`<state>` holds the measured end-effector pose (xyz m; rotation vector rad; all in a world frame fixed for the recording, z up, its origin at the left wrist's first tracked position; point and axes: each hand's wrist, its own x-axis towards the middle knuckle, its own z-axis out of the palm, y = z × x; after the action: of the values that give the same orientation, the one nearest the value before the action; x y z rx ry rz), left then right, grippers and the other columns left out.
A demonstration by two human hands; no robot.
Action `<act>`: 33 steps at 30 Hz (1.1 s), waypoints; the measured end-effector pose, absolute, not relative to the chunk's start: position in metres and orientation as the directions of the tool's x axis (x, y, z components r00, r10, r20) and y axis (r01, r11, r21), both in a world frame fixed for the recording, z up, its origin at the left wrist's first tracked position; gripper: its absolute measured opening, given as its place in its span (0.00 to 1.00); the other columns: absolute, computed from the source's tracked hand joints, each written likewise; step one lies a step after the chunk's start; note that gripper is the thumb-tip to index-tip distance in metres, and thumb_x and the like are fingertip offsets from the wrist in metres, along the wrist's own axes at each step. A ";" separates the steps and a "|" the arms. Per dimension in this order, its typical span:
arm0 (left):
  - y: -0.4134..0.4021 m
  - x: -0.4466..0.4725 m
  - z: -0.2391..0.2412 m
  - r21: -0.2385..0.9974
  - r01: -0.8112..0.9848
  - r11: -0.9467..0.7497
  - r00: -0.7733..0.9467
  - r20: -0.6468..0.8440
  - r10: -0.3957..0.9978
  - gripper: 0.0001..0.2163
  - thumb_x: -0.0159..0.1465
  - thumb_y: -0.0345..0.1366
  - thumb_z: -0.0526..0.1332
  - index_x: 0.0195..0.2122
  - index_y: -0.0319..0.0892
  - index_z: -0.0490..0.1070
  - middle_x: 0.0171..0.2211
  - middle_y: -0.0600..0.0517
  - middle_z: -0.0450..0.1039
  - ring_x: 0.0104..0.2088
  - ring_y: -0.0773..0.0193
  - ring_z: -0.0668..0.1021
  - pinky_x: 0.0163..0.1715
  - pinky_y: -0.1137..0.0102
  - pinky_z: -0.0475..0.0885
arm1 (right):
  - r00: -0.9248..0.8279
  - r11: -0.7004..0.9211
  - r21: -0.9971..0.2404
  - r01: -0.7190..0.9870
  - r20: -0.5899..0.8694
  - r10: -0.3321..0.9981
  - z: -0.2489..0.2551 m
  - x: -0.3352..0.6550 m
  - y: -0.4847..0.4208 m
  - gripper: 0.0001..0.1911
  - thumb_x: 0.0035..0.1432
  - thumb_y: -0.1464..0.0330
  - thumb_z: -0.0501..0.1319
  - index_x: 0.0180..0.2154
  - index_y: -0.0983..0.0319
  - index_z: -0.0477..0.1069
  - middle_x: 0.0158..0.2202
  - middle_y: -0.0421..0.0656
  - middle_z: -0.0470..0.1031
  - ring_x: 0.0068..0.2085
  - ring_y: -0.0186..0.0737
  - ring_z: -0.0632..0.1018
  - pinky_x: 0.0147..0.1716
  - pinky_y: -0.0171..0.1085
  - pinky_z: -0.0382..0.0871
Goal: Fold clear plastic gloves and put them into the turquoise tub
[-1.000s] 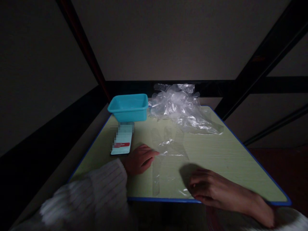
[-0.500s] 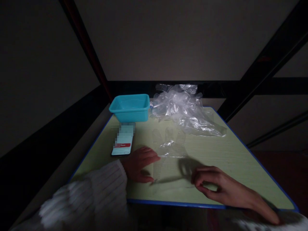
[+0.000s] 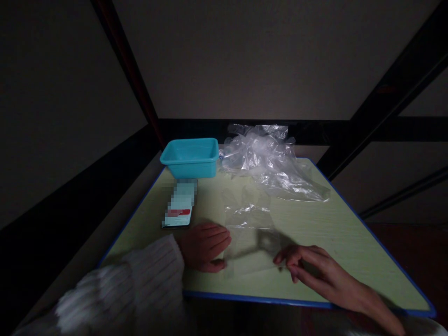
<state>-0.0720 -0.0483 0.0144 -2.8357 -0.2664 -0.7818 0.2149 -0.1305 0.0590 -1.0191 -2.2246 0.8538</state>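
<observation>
A clear disposable plastic glove (image 3: 249, 219) lies on the table, its finger end toward the far side and its cuff toward me. Beside its left edge, my left hand (image 3: 206, 246) rests palm down with the fingers stretched out; the thumb tip is at the cuff's near left corner. My right hand (image 3: 311, 270) is closed in a pinch at the cuff's near right corner, thumb against forefinger. The thin film is hard to make out between those fingertips.
A turquoise plastic basket (image 3: 191, 169) stands at the far left. In front of it lies a phone (image 3: 180, 200) with a lit screen. A crumpled heap of clear plastic (image 3: 266, 156) sits at the back. Blue edging (image 3: 259, 299) borders the table.
My left hand has moved slightly nearer, its fingers drawn closer together. My right hand's fingers have shifted a little nearer. The glove's folds have shifted, and its finger end looks flatter.
</observation>
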 end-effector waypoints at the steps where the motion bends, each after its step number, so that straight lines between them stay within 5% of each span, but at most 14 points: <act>1: -0.049 -0.071 0.014 -0.140 0.223 -0.965 0.843 0.524 0.119 0.15 0.61 0.37 0.51 0.44 0.34 0.68 0.37 0.42 0.78 0.39 0.57 0.78 0.41 0.65 0.72 | -0.556 0.502 -0.730 0.464 0.202 0.807 0.058 0.215 -0.132 0.09 0.63 0.71 0.50 0.30 0.59 0.63 0.35 0.45 0.77 0.35 0.37 0.78 0.31 0.35 0.73; 6: -0.049 -0.070 0.013 -0.181 0.209 -0.961 0.878 0.467 0.103 0.13 0.62 0.32 0.51 0.45 0.34 0.67 0.39 0.42 0.77 0.42 0.58 0.77 0.43 0.66 0.72 | -0.495 0.441 -0.768 0.465 0.188 0.848 0.050 0.213 -0.137 0.07 0.64 0.70 0.48 0.34 0.58 0.62 0.34 0.44 0.77 0.43 0.41 0.77 0.35 0.39 0.74; 10: -0.050 -0.067 0.010 -0.164 0.276 -0.947 0.868 0.466 0.172 0.12 0.63 0.29 0.52 0.46 0.33 0.68 0.41 0.41 0.77 0.45 0.58 0.77 0.44 0.65 0.72 | -0.469 0.452 -0.744 0.492 0.211 0.858 0.046 0.214 -0.140 0.05 0.64 0.69 0.47 0.34 0.57 0.58 0.40 0.46 0.78 0.39 0.40 0.79 0.34 0.39 0.75; 17: -0.050 -0.063 0.005 -0.112 0.313 -0.943 0.833 0.510 0.215 0.10 0.65 0.26 0.51 0.42 0.35 0.71 0.39 0.44 0.78 0.42 0.60 0.78 0.41 0.67 0.74 | -0.617 0.728 -0.357 0.586 0.385 0.686 0.037 0.217 -0.139 0.07 0.65 0.65 0.50 0.41 0.58 0.63 0.40 0.45 0.78 0.38 0.39 0.79 0.34 0.38 0.75; 24: -0.052 -0.064 0.007 -0.103 0.282 -0.954 0.855 0.478 0.201 0.10 0.65 0.26 0.51 0.42 0.35 0.70 0.40 0.44 0.77 0.42 0.60 0.78 0.42 0.66 0.74 | -0.601 0.690 -0.021 0.723 0.474 0.644 0.024 0.217 -0.125 0.12 0.64 0.68 0.49 0.41 0.64 0.70 0.30 0.46 0.75 0.31 0.41 0.76 0.30 0.40 0.74; 33: -0.054 -0.058 0.020 -0.065 0.239 -0.969 0.832 0.528 0.170 0.12 0.66 0.27 0.48 0.36 0.37 0.71 0.37 0.47 0.79 0.39 0.62 0.79 0.36 0.68 0.75 | -0.642 0.712 -0.040 0.701 0.400 0.655 0.025 0.219 -0.118 0.15 0.64 0.74 0.47 0.37 0.66 0.72 0.48 0.53 0.73 0.48 0.45 0.75 0.43 0.45 0.75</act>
<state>-0.0579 -0.0538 0.0201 -2.8837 -0.3239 -0.8125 0.2186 -0.1182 0.0253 -1.0500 -2.5317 -0.1659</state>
